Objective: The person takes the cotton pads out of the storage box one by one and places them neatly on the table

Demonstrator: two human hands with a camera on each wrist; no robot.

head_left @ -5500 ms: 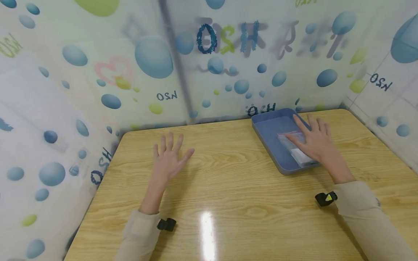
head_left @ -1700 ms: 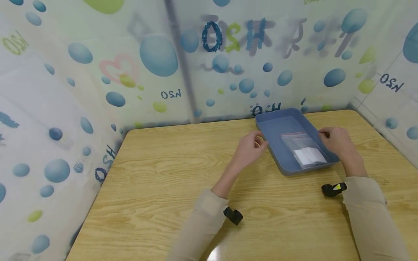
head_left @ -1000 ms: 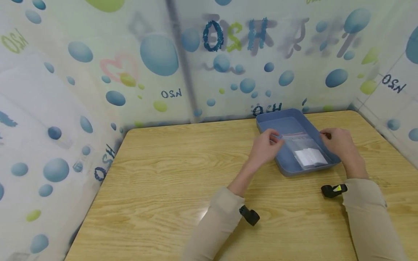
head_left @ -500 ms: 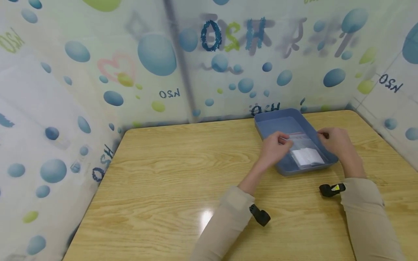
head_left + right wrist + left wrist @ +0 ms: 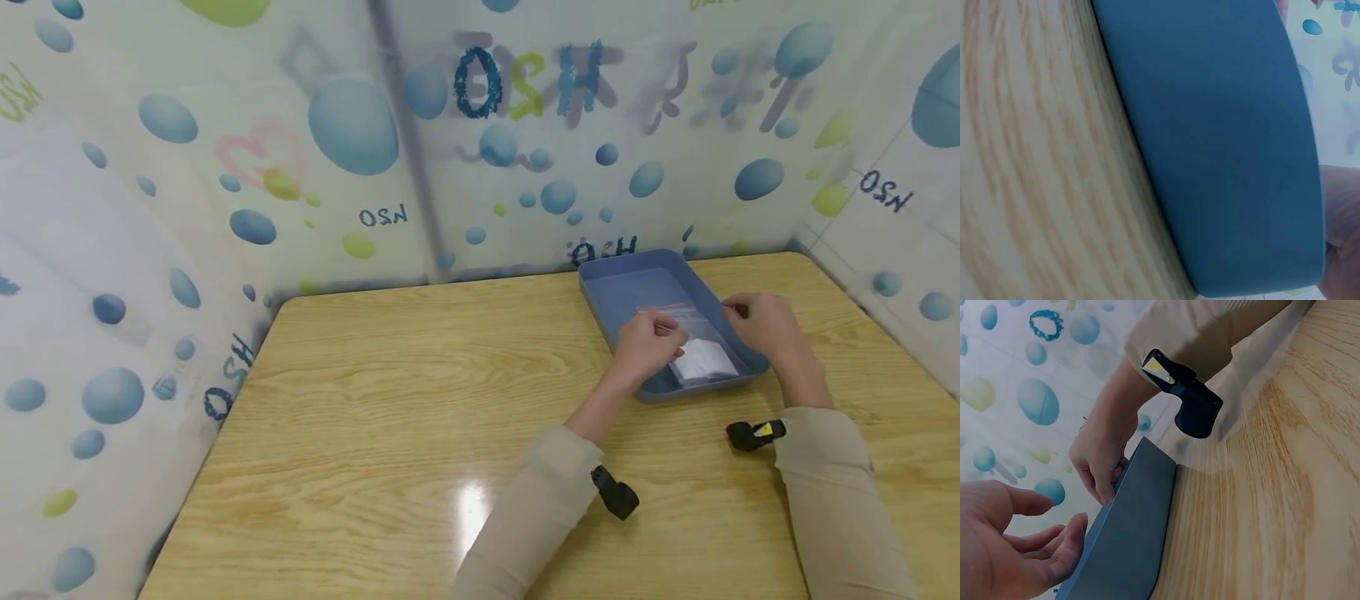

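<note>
Left fingers [image 5: 1067, 550] farther over plastic bag [image 5: 701, 348]

A wood-grain table [image 5: 360, 417] (pale, rather glossy), with a blue tray [image 5: 632, 290] on its far right part.

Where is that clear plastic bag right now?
In the head view's right half, the clear plastic bag lies inside the blue tray, partly hidden behind the left hand, with the right hand at the tray's right rim.
</note>
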